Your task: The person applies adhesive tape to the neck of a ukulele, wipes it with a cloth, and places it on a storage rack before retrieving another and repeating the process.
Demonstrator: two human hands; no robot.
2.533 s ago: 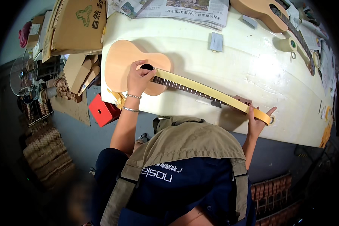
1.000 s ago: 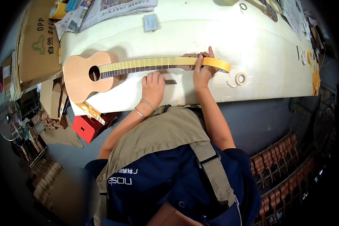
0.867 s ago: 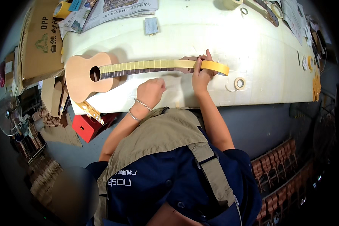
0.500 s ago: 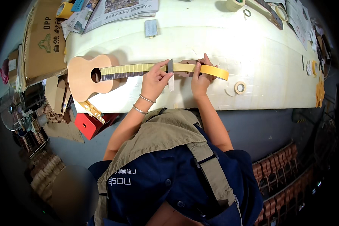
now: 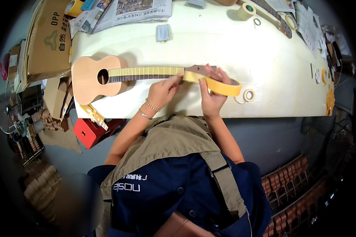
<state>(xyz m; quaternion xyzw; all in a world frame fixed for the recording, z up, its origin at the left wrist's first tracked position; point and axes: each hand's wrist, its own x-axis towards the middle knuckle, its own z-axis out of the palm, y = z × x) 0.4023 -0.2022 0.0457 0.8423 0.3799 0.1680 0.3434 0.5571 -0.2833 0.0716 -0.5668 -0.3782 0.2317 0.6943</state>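
Note:
A pale wooden ukulele (image 5: 83, 81) lies on the table with its body at the left and its neck toward the right. Yellow masking tape (image 5: 146, 71) runs along the far part of its fretboard. My right hand (image 5: 213, 103) grips a wide roll of yellow tape (image 5: 230, 90), held over the near side of the brown headstock (image 5: 197, 68). My left hand (image 5: 161, 94) is closed at the headstock end of the fretboard, fingertips beside the roll's edge. Blur hides what, if anything, those fingers pinch.
Right of the roll lies a small tape roll (image 5: 249, 95). Farther back are a grey block (image 5: 162, 33), newspapers (image 5: 142, 10), a larger tape roll (image 5: 246, 12) and another neck (image 5: 271, 15). A cardboard box (image 5: 47, 43) stands left; a red stool (image 5: 89, 132) is below the table edge.
The tape strip between fretboard and roll is now separate from the fretboard. My right hand has brought the roll nearer me. The grey flat blade by my left fingers no longer shows.

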